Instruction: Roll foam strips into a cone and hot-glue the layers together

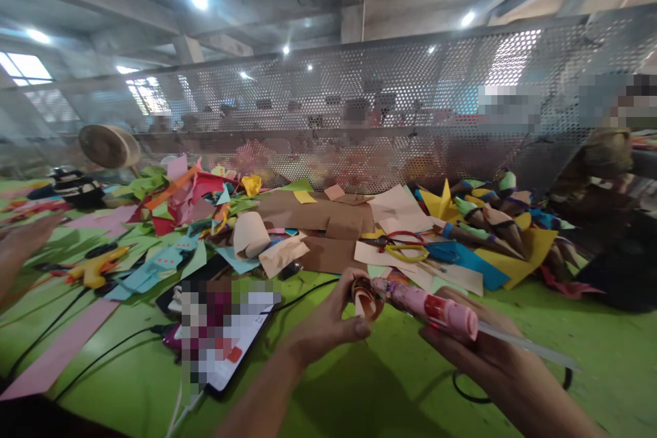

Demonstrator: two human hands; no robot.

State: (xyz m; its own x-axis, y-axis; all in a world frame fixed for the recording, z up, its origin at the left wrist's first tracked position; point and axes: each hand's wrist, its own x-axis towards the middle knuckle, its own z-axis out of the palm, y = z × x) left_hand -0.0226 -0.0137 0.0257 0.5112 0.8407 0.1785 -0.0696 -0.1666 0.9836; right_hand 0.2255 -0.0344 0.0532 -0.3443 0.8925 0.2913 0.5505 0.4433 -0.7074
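My left hand (326, 325) is closed, pinching a small curled roll of brown and cream paper (367, 309) above the green table. My right hand (475, 356) is wrapped round a pink hot glue gun (428, 304) with a red label. A translucent glue stick (534, 342) sticks out of its back end. The gun's nozzle points left, right beside the paper roll; whether they touch I cannot tell. Behind both hands lie brown paper sheets (328, 253), a beige paper roll (250, 235) and scissors with red and yellow handles (405, 246).
A phone (230, 349) with cables lies left of my hands on the green table (354, 397). Farther left are a yellow glue gun (97, 268) and another person's hand (25, 246). Paper cones (493, 219) pile up at right. A perforated metal partition (328, 109) closes the back.
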